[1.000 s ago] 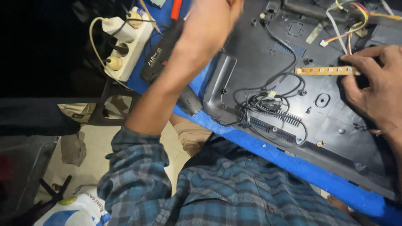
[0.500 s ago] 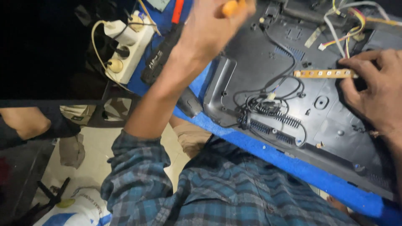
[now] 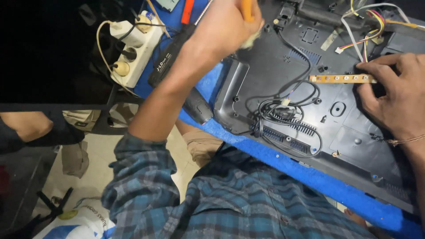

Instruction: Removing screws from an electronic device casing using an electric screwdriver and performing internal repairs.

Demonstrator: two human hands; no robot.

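The left hand (image 3: 223, 26) is closed around an orange-handled tool (image 3: 246, 9) over the far-left corner of the black plastic back panel (image 3: 354, 132), which lies on the blue table (image 3: 248, 139). The right hand (image 3: 394, 99) rests on the panel's right side, fingers curled and fingertips (image 3: 363, 66) pressing the end of a narrow tan circuit strip (image 3: 341, 79). A coiled black cable (image 3: 283, 119) sits near the panel's near edge. A white power strip (image 3: 133, 48) lies at the table's left edge beside a black tool with a small white label (image 3: 170, 59).

Two hands (image 3: 221, 26) — one power strip (image 3: 133, 48)
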